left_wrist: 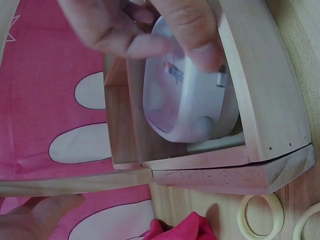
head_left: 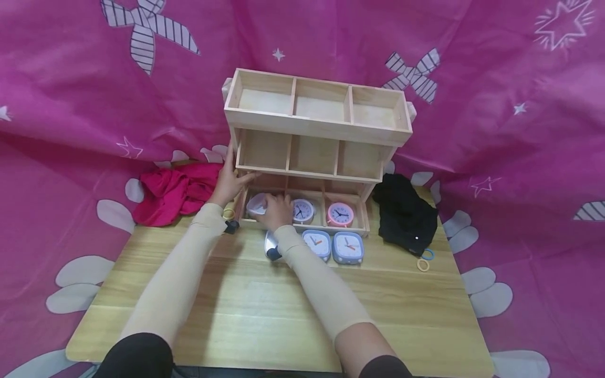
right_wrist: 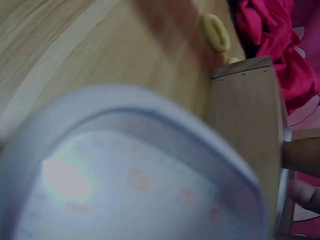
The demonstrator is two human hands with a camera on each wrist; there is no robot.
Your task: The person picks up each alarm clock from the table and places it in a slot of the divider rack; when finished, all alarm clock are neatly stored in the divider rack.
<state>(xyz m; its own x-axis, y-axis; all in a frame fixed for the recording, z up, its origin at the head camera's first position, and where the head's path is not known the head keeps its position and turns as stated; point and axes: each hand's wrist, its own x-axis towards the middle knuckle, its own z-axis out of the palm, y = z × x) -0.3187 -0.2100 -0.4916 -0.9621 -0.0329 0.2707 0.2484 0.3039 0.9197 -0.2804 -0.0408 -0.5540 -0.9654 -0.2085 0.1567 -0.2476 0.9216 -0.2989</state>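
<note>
A three-tier wooden storage rack (head_left: 317, 123) stands at the back of the table. My left hand (head_left: 229, 184) grips its left side panel, thumb laid toward the front. In the bottom tier's left compartment, my right hand (head_left: 278, 211) holds a pale alarm clock (left_wrist: 200, 105) by its upper part, thumb on one side and fingers across its face. The neighbouring compartments hold a lavender alarm clock (head_left: 302, 210) and a pink alarm clock (head_left: 340, 214). Below the right wrist, a blue alarm clock (head_left: 271, 242) is partly hidden; its face fills much of the right wrist view.
Two blue square clocks, one left (head_left: 316, 243) and one right (head_left: 348, 247), stand in front of the rack. Red cloth (head_left: 177, 191) lies left, black cloth (head_left: 406, 212) right. Small rings, one yellow (head_left: 423, 265), lie on the table (head_left: 264, 320). A pink curtain hangs behind.
</note>
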